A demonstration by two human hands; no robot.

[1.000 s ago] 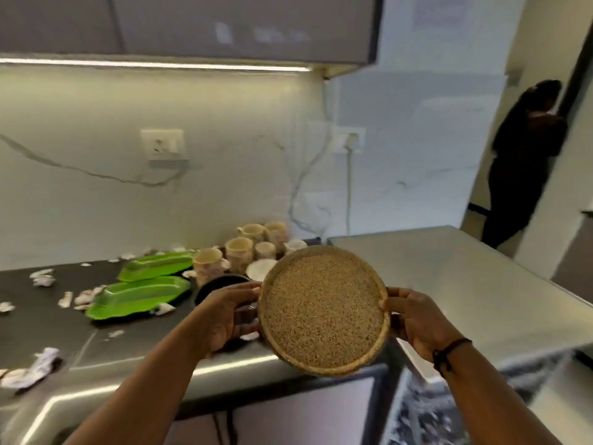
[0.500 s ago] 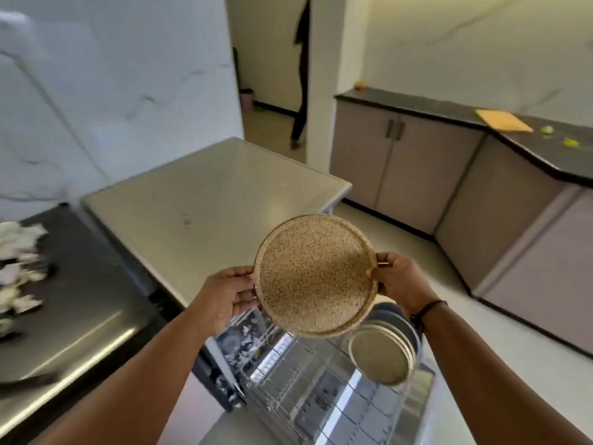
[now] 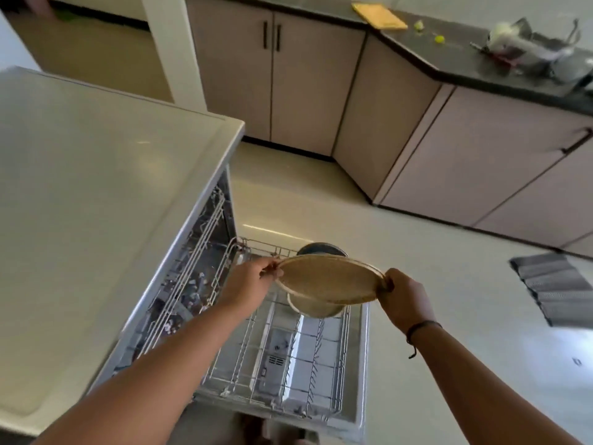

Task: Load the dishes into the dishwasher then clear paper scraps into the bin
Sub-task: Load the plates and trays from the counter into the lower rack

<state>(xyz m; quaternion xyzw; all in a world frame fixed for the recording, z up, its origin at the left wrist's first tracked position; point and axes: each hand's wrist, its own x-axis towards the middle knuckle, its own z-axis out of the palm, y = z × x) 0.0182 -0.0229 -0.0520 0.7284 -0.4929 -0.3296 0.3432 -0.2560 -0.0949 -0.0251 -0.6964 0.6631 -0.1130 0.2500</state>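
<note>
A round speckled tan plate [image 3: 329, 279] hangs nearly flat above the far end of the pulled-out lower rack [image 3: 288, 354] of the open dishwasher. My left hand [image 3: 248, 282] pinches its left rim and my right hand [image 3: 404, 298] grips its right rim. Under the plate, a pale bowl [image 3: 316, 308] and a dark round dish [image 3: 321, 248] stand in the rack, both partly hidden. The rest of the wire rack holds nothing.
The dishwasher's pale top [image 3: 90, 194] fills the left. Beige cabinets [image 3: 305, 85] under a dark counter [image 3: 465, 56] run along the far side, with a yellow board [image 3: 378, 16] and metal utensils [image 3: 529, 49]. A grey mat [image 3: 555, 290] lies on the floor at right.
My view swung from the cluttered counter to the open dishwasher. Both hands tipped the plate from upright to nearly flat and lowered it over the rack.
</note>
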